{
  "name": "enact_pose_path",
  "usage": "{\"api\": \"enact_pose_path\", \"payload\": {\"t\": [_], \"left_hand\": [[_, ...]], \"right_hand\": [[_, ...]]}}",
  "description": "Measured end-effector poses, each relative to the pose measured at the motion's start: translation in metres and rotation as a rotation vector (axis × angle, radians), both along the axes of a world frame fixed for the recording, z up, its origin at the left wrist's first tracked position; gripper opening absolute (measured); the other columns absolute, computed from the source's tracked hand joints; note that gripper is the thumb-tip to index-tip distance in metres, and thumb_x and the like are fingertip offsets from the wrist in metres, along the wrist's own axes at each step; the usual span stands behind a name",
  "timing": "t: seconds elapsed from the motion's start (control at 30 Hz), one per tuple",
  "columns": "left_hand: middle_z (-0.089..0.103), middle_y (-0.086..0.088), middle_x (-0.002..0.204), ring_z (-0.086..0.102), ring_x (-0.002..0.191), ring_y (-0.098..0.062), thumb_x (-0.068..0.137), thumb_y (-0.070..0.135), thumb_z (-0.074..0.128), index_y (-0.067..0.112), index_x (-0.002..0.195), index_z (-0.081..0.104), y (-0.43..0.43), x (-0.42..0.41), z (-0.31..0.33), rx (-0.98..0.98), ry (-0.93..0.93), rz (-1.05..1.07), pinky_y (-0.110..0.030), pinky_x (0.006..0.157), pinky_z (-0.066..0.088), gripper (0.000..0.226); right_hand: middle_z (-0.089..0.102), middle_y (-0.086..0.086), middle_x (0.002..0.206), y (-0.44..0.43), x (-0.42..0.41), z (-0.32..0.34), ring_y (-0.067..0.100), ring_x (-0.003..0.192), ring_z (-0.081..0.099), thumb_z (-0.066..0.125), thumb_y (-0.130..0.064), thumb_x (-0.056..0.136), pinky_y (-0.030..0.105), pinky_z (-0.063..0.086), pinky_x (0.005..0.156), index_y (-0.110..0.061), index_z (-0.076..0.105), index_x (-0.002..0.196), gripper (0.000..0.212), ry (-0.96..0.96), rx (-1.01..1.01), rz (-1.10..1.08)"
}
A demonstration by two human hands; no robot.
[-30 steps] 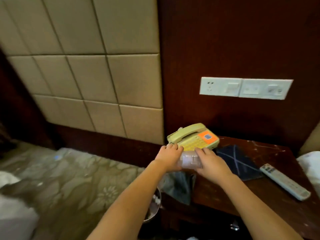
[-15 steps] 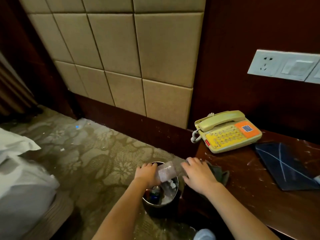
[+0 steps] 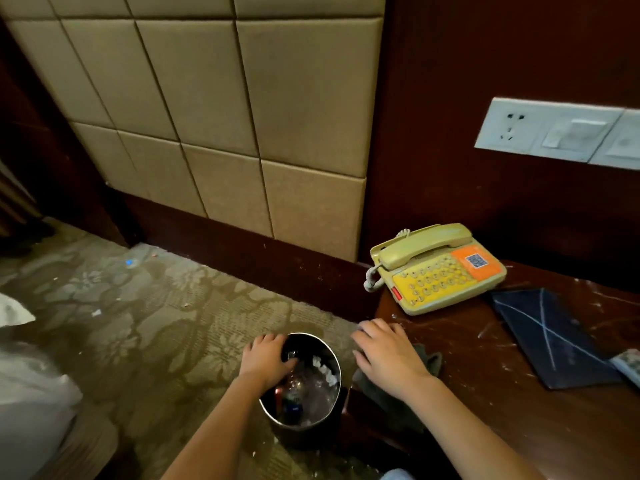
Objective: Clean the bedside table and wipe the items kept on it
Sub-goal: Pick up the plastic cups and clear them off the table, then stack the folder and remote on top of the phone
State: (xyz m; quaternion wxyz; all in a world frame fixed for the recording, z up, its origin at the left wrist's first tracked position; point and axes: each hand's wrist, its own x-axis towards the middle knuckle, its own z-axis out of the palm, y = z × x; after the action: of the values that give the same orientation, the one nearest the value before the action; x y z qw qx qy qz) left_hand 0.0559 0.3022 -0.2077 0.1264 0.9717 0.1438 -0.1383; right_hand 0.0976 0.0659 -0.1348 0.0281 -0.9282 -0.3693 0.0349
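The dark wooden bedside table (image 3: 519, 393) fills the lower right, its top marked with pale streaks. A yellow telephone (image 3: 438, 268) with an orange label stands at its back left corner. A dark blue folder (image 3: 550, 337) lies to the right of it. My left hand (image 3: 266, 355) reaches into the metal waste bin (image 3: 332, 407) on the floor beside the table, fingers spread over the trash, holding nothing. My right hand (image 3: 388, 351) rests palm down on a grey cloth (image 3: 431, 362) at the table's left edge.
A remote control (image 3: 628, 363) shows partly at the right edge. A white socket and switch panel (image 3: 557, 133) sits on the wall above the table. Patterned carpet (image 3: 138, 323) with bits of litter covers the floor. White bedding (image 3: 31, 393) lies at the lower left.
My left hand carried the crumpled clear plastic from above the table down to the bin and released it inside. My right hand settled on the cloth. The view swung left and down.
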Motion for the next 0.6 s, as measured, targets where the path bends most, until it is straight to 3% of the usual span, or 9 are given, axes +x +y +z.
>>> {"api": "enact_pose_path", "payload": {"t": [0.13,0.23,0.4,0.6], "left_hand": [[0.051,0.002,0.137,0.042,0.129,-0.018,0.090,0.045,0.054,0.023,0.136,0.046,-0.016,0.026,0.036,-0.174,-0.258,-0.012,-0.037,0.105,0.039,0.052],[0.055,0.000,0.131,0.047,0.125,-0.018,0.088,0.045,0.059,0.020,0.133,0.051,-0.047,0.051,0.066,-0.205,-0.429,-0.103,-0.036,0.102,0.042,0.052],[0.051,0.001,0.134,0.043,0.127,-0.019,0.086,0.047,0.061,0.021,0.135,0.048,-0.116,0.095,0.101,-0.201,-0.491,-0.297,-0.036,0.102,0.040,0.057],[0.053,-0.001,0.134,0.043,0.127,-0.022,0.087,0.040,0.063,0.016,0.134,0.050,-0.158,0.154,0.119,-0.432,-0.552,-0.210,-0.037,0.105,0.036,0.054]], "right_hand": [[0.046,-0.003,0.133,-0.032,0.007,0.015,0.018,0.125,0.039,0.036,-0.033,0.100,0.035,0.033,0.101,-0.021,0.049,0.130,0.035,-0.024,0.047,-0.109],[0.047,-0.003,0.131,-0.062,0.019,0.022,0.018,0.123,0.043,0.041,-0.032,0.098,0.034,0.041,0.098,-0.022,0.047,0.132,0.036,-0.012,0.126,-0.311],[0.047,0.004,0.131,-0.111,0.038,0.024,0.022,0.122,0.045,0.047,-0.029,0.097,0.034,0.044,0.097,-0.018,0.044,0.134,0.039,0.083,0.251,-0.592],[0.028,0.010,0.149,-0.136,0.067,0.023,0.026,0.135,0.035,0.051,-0.032,0.097,0.034,0.040,0.105,-0.012,0.022,0.149,0.063,0.228,0.443,-0.764]]}}
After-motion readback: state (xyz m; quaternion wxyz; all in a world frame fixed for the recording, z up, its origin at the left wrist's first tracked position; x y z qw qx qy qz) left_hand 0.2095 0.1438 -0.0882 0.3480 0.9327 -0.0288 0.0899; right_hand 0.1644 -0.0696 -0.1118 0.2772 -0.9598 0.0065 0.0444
